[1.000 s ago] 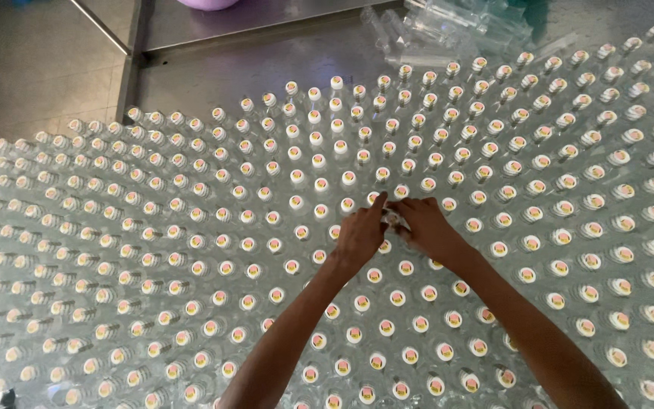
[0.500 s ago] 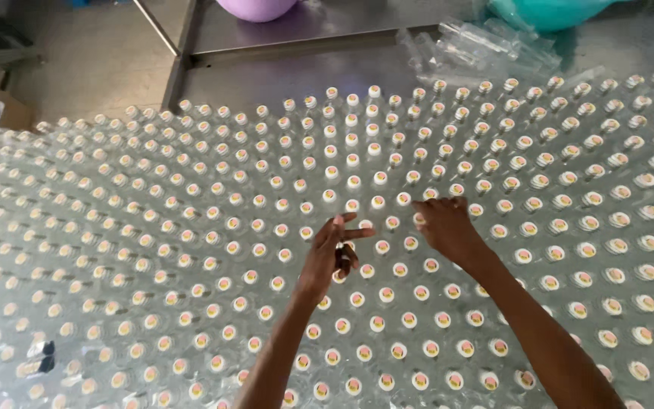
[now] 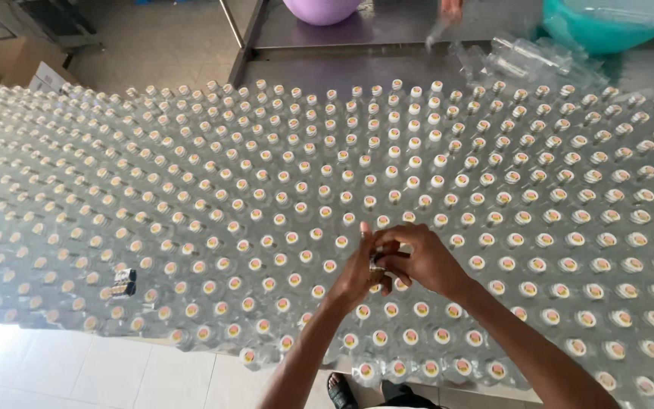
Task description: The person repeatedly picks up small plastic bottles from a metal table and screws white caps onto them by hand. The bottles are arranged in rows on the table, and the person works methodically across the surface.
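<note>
A wide field of clear bottles (image 3: 281, 182) with white caps and coloured centre seals stands packed in rows across the head view. My left hand (image 3: 351, 273) and my right hand (image 3: 421, 261) meet over one bottle's cap (image 3: 377, 265) in the near middle rows. The right hand's fingers curl around that cap from the right. Pressed against it from the left is my left hand, its thumb raised. The cap is mostly hidden between my fingers.
A small dark object (image 3: 123, 282) lies among the bottles at the left. Behind the bottles is a metal table (image 3: 387, 34) with a purple ball (image 3: 319, 9), a teal basin (image 3: 607, 26) and loose clear bottles (image 3: 527, 57). White floor tiles (image 3: 77, 371) and sandalled feet (image 3: 342, 390) show below.
My hands were together on a farther bottle, came apart, and are now joined again on a bottle nearer to me. The view has tilted slightly.
</note>
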